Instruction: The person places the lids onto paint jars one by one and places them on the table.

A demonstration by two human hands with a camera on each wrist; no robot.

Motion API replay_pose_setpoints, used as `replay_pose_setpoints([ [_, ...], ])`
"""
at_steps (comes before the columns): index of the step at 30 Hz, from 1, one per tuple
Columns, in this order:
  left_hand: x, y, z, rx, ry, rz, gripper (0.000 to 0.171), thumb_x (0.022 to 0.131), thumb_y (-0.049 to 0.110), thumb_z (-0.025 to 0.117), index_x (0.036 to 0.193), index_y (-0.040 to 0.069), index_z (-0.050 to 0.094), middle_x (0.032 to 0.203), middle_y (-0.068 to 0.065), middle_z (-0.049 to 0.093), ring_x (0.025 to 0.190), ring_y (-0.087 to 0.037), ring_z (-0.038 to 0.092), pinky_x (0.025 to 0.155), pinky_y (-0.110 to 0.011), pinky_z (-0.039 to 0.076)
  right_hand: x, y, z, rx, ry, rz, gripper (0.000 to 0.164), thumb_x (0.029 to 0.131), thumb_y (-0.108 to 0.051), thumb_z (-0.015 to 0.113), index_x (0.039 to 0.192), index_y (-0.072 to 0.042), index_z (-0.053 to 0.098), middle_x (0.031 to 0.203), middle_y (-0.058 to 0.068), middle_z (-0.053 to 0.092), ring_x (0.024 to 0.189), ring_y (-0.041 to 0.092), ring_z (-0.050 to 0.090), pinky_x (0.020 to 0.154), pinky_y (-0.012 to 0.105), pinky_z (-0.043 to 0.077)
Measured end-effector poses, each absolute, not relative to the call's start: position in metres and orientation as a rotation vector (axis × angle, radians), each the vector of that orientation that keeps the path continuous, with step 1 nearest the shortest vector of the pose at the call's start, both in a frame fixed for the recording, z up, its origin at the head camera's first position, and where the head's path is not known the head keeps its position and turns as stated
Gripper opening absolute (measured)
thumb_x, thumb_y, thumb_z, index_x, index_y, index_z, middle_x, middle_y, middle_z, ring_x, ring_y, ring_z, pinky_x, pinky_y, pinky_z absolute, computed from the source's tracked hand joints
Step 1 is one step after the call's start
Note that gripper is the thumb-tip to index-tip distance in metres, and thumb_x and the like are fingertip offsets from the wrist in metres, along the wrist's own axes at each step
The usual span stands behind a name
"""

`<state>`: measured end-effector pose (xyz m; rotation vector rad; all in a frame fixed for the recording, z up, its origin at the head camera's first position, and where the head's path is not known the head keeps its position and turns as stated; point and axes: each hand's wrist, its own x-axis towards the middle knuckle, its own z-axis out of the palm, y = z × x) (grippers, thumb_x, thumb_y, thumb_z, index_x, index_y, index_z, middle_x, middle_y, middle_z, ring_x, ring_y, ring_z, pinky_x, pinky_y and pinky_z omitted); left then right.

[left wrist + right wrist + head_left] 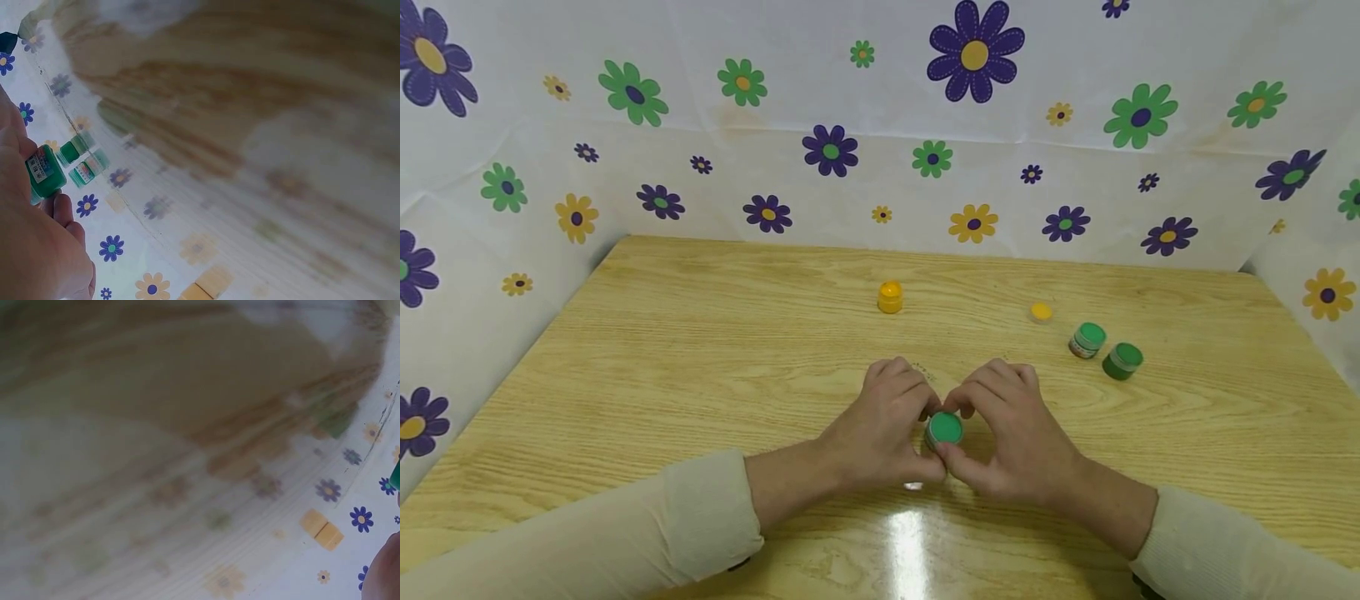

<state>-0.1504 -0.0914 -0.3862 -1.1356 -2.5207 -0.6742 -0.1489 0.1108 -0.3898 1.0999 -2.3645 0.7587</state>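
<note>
Near the front middle of the table, a small green-lidded jar (944, 427) is between both hands. My left hand (887, 425) pinches it from the left, thumb at the near side and fingers at the far side. From the right, my right hand (1017, 433) holds it with thumb and forefinger, the thumb tip at the lid's near edge. In the left wrist view the jar (45, 172) shows a printed label on its green body. The right wrist view catches only a sliver of the jar (396, 477) beside part of the right hand (382, 575).
Two more green-lidded jars, one (1087, 340) and another (1123, 361), stand to the right. A yellow disc (1041, 312) lies behind them. A yellow jar (891, 297) stands farther back near the middle. A flower-printed cloth (895, 108) hangs around the wooden table (700, 333).
</note>
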Motion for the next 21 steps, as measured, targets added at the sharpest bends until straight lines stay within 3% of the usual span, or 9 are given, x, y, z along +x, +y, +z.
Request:
replay_pose_setpoints([
  [21,-0.1491,-0.092,-0.3863,-1.146,-2.524,-0.649,0.03,0.062,0.028,0.082,0.082,0.012,0.067,0.077,0.005,0.062,0.083,-0.011,0.047,0.091,-0.037,0.04,-0.1461,0.11,-0.3899,0.991,-2.474,0.725,0.028,0.077,-0.039,0.075,0.085,-0.019,0.059,0.08,-0.011,0.053,0.082,0.007,0.046,0.083,0.038,0.031],
])
